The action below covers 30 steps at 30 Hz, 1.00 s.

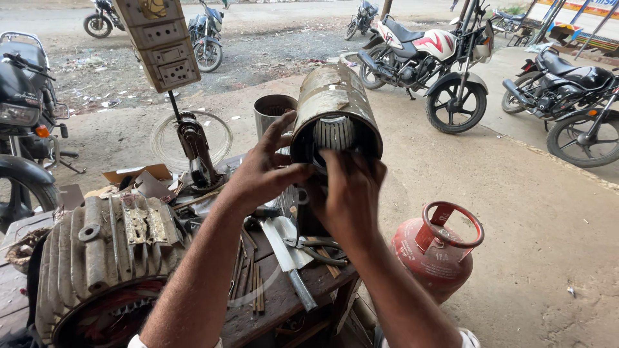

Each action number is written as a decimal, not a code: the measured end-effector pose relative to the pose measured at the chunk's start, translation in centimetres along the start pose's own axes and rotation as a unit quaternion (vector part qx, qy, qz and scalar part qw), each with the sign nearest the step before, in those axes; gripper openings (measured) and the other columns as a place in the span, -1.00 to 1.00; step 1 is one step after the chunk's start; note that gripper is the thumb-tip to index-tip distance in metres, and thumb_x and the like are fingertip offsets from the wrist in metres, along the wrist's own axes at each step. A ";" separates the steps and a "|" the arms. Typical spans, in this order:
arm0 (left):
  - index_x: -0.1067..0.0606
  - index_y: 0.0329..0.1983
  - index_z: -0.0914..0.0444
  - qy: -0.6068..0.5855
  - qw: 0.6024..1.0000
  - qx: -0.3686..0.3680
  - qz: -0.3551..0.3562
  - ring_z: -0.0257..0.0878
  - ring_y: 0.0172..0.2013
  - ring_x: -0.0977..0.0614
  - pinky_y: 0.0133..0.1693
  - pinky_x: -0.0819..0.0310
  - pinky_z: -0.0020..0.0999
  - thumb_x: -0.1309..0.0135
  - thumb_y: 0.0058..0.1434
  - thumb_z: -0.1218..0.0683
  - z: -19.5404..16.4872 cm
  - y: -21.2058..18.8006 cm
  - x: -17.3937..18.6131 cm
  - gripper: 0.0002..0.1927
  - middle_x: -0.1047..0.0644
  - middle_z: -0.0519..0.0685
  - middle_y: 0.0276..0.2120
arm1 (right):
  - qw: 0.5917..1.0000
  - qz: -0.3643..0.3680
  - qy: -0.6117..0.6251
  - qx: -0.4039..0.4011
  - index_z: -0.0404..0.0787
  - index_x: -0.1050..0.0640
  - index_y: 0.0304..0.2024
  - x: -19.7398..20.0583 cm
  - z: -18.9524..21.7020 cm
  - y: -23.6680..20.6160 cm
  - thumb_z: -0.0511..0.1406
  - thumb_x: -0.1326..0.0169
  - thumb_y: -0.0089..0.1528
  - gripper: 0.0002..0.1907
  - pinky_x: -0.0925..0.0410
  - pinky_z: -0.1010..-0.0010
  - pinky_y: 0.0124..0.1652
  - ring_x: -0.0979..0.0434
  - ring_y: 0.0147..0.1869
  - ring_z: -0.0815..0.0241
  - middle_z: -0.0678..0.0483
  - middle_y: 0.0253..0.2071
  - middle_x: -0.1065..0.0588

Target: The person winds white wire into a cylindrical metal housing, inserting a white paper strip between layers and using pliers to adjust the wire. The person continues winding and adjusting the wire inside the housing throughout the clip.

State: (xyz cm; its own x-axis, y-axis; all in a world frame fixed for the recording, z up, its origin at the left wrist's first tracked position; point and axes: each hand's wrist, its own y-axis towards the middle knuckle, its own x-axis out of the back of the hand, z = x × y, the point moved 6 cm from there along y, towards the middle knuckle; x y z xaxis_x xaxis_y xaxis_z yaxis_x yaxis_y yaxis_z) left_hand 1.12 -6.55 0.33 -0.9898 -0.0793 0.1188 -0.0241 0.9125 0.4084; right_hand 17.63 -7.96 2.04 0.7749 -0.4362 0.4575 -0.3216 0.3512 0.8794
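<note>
Both hands hold up a round metal motor shell [335, 106] over the wooden tabletop [277, 303]. The left hand [261, 171] has a tight grip on its left rim. The right hand [348, 193] cups its near edge. A red gas tank [432, 254] sits on the right.

The motor stator [335, 109] is a worn metal cylinder, its outer shell patchy with tan and grey residue. It is held in the air above the far right corner of the workbench [284, 296], tilted, with its open end facing the camera. Inside the dark bore, pale slotted laminations are visible, arranged in a ring around the opening.
</note>
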 end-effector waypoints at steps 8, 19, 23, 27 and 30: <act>-0.15 0.48 0.05 0.101 0.992 0.036 -0.065 -0.17 -0.09 -0.74 -0.16 -0.72 -0.30 -0.35 0.00 0.18 -1.4 0.3 -0.3 -0.02 -0.53 0.16 0.15 | 0.995 0.095 0.008 0.024 -0.36 -0.53 0.01 0.4 -1.1 -2.3 -0.15 -0.24 0.26 -0.56 -0.30 0.04 0.18 -0.54 0.17 -0.10 -0.16 -0.01 -0.59; -0.34 0.34 0.11 0.212 0.959 0.034 -0.184 -0.26 -0.32 -0.76 -0.34 -0.63 -0.33 -0.37 0.00 0.10 -1.2 1.4 -0.3 -0.21 -0.69 0.03 -0.32 | 0.993 0.070 0.093 0.018 -0.39 -0.55 -0.04 0.9 -0.8 -2.3 -0.27 -0.28 0.17 -0.61 -0.38 0.02 0.18 -0.47 0.27 -0.22 -0.20 0.09 -0.53; -0.39 0.26 0.14 0.253 0.941 0.061 -0.217 -0.24 -0.36 -0.74 -0.35 -0.61 -0.29 -0.37 0.01 0.09 -0.7 2.4 -0.2 -0.29 -0.67 0.00 -0.38 | 0.994 0.058 0.086 0.022 -0.38 -0.55 -0.07 1.1 -0.9 -2.3 -0.27 -0.28 0.16 -0.63 -0.38 0.00 0.17 -0.47 0.26 -0.25 -0.21 0.08 -0.53; -0.37 0.27 0.15 0.288 0.928 0.012 -0.237 -0.11 -0.33 -0.76 -0.29 -0.62 -0.20 -0.36 0.03 0.08 -0.9 2.4 -0.5 -0.28 -0.68 0.07 -0.38 | 0.996 0.050 0.076 0.024 -0.38 -0.55 -0.08 0.9 -1.1 -2.5 -0.26 -0.29 0.15 -0.62 -0.37 -0.01 0.15 -0.47 0.24 -0.26 -0.23 0.06 -0.53; -0.31 0.31 0.18 0.350 0.899 -0.043 -0.262 0.02 -0.27 -0.74 -0.23 -0.61 -0.10 -0.37 0.05 0.06 -1.7 2.1 -0.9 -0.24 -0.67 0.14 -0.31 | 0.996 0.045 0.071 0.021 -0.38 -0.56 -0.06 0.6 -1.3 -2.6 -0.28 -0.27 0.15 -0.63 -0.39 0.01 0.16 -0.49 0.24 -0.24 -0.16 0.03 -0.55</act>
State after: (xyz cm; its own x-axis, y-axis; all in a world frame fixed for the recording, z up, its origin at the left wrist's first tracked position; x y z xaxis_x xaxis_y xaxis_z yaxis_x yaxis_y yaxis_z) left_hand 2.19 -5.25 2.60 -0.5148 -0.7490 0.4171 -0.4195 0.6444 0.6394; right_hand 19.68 -8.03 -0.18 0.8098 -0.2815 0.5147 -0.4143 0.3467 0.8415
